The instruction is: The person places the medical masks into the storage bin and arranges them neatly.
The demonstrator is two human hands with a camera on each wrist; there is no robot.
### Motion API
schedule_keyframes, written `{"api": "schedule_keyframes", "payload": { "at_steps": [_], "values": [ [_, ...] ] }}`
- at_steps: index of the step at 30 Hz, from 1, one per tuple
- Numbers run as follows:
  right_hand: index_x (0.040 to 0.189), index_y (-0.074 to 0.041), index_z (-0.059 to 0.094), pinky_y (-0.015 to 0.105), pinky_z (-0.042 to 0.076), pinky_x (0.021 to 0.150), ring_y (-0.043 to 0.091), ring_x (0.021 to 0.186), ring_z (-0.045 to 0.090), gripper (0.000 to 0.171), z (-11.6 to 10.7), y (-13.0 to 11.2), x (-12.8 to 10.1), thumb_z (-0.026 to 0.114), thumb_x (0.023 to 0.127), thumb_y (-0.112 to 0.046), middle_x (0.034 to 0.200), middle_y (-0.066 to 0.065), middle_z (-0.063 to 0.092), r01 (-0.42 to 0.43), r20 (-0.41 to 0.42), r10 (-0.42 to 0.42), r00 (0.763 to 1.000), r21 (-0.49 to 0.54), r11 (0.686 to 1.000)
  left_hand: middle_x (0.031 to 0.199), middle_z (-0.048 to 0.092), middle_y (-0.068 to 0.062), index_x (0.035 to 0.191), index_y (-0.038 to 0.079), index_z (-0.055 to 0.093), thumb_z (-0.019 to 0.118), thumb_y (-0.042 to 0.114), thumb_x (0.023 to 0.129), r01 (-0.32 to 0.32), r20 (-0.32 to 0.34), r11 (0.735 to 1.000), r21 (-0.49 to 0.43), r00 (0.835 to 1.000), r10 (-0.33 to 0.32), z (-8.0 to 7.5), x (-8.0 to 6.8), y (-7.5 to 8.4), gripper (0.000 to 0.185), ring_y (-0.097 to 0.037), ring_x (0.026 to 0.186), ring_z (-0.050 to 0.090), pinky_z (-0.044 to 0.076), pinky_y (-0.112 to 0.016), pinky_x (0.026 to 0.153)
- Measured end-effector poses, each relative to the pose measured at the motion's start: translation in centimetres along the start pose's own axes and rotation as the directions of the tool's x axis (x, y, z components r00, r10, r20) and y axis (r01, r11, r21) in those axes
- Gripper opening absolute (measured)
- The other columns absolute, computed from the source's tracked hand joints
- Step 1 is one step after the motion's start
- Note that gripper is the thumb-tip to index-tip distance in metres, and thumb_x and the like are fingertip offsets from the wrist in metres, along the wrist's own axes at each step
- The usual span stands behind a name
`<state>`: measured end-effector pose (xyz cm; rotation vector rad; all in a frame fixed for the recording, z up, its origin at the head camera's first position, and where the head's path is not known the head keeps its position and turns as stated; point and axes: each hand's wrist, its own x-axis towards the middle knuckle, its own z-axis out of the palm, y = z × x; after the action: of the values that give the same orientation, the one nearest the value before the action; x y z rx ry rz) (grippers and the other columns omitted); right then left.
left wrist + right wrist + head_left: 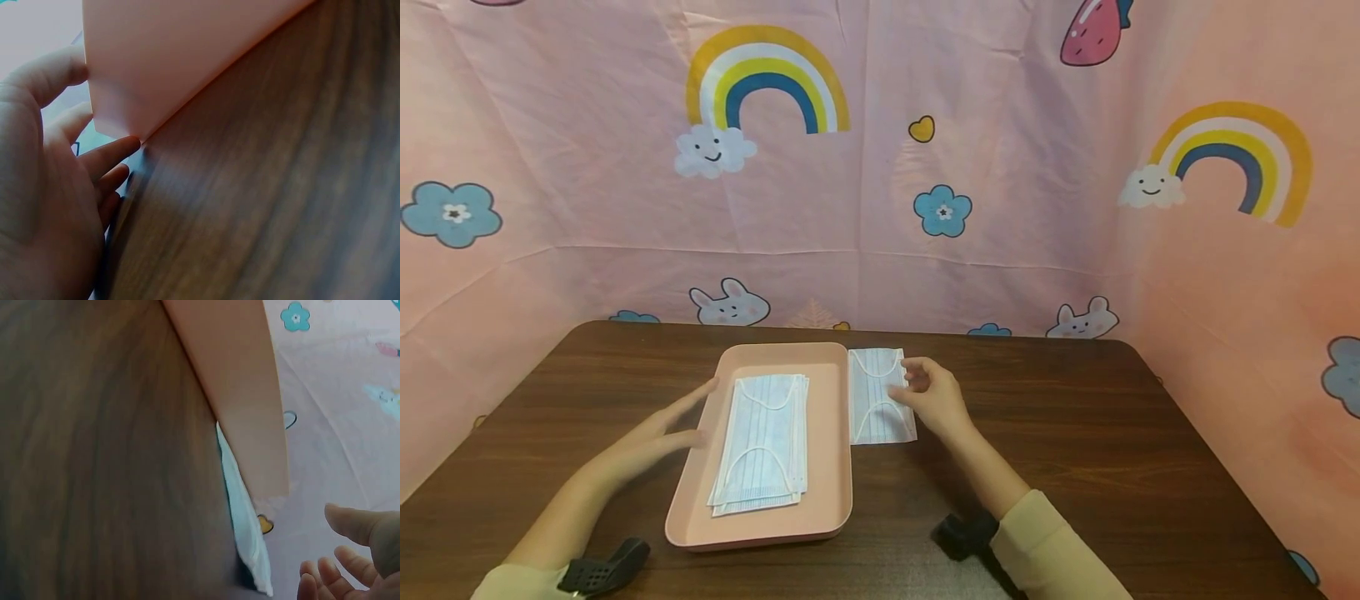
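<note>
A pink tray (832, 467) stands on the table, holding a small stack of light-blue pleated face masks (763, 442) with white ear loops. Another face mask (876, 387) lies flat on the table against the tray's right side. My left hand (651, 437) rests its spread fingers on the tray's left side; in the left wrist view, fingertips of the left hand (56, 169) touch the tray wall (162, 56). Over the right edge of the single mask hovers my right hand (938, 402), fingers loosely bent. The right wrist view shows that hand (359, 556) holding nothing, apart from the mask (244, 519).
The dark wooden table (1060, 450) extends to both sides of the tray. A pink patterned cloth (865, 208) hangs behind and beside it. Black straps with camera mounts sit on the left wrist (602, 571) and right wrist (966, 537).
</note>
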<state>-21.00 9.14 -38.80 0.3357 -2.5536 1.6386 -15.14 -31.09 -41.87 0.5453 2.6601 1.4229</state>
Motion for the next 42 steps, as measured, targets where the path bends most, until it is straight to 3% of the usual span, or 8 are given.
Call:
{"api": "schedule_keyframes", "payload": {
  "at_steps": [12, 18, 33, 42],
  "values": [
    [0.121, 0.000, 0.060, 0.034, 0.052, 0.069, 0.025, 0.085, 0.062, 0.050, -0.2, 2.1, 1.1, 0.080, 0.078, -0.014, 0.105, 0.015, 0.064, -0.052, 0.023, 0.054, 0.998, -0.085, 0.995, 0.155, 0.018, -0.022, 0.153, 0.012, 0.023, 0.061, 0.014, 0.091, -0.010, -0.001, 1.000, -0.013, 1.000, 0.010, 0.0, -0.2, 0.2, 0.074, -0.052, 0.136, 0.011, 0.015, -0.074, 0.096],
    [0.123, 0.000, 0.059, 0.031, 0.053, 0.061, 0.021, 0.076, 0.062, 0.051, -0.1, 2.9, 1.6, 0.080, 0.078, -0.010, 0.107, 0.014, 0.062, -0.077, 0.024, 0.079, 0.997, -0.072, 0.994, 0.155, 0.017, -0.023, 0.153, 0.012, 0.022, 0.061, 0.014, 0.091, 0.000, -0.002, 1.000, -0.011, 1.000, 0.000, 0.1, -0.2, 0.1, 0.073, -0.052, 0.136, 0.010, 0.014, -0.074, 0.096],
    [0.121, 0.000, 0.060, 0.028, 0.050, 0.053, 0.016, 0.063, 0.056, 0.051, 0.5, 3.9, 2.9, 0.082, 0.076, -0.011, 0.100, 0.012, 0.062, -0.034, 0.027, 0.038, 0.999, -0.160, 0.987, 0.154, 0.018, -0.024, 0.153, 0.009, 0.022, 0.062, 0.013, 0.090, -0.015, -0.002, 1.000, 0.000, 1.000, 0.015, -0.1, 0.0, 0.2, 0.074, -0.053, 0.135, 0.011, 0.015, -0.074, 0.096],
    [0.119, -0.001, 0.061, 0.038, 0.049, 0.074, 0.025, 0.086, 0.056, 0.053, 0.7, 3.8, 3.2, 0.084, 0.072, -0.011, 0.093, 0.009, 0.062, 0.014, 0.037, -0.004, 0.999, -0.295, 0.955, 0.154, 0.018, -0.023, 0.153, 0.009, 0.022, 0.063, 0.013, 0.090, -0.004, -0.001, 1.000, -0.009, 1.000, 0.004, 0.0, 0.0, 0.4, 0.075, -0.052, 0.136, 0.011, 0.015, -0.073, 0.096]
  ]
}}
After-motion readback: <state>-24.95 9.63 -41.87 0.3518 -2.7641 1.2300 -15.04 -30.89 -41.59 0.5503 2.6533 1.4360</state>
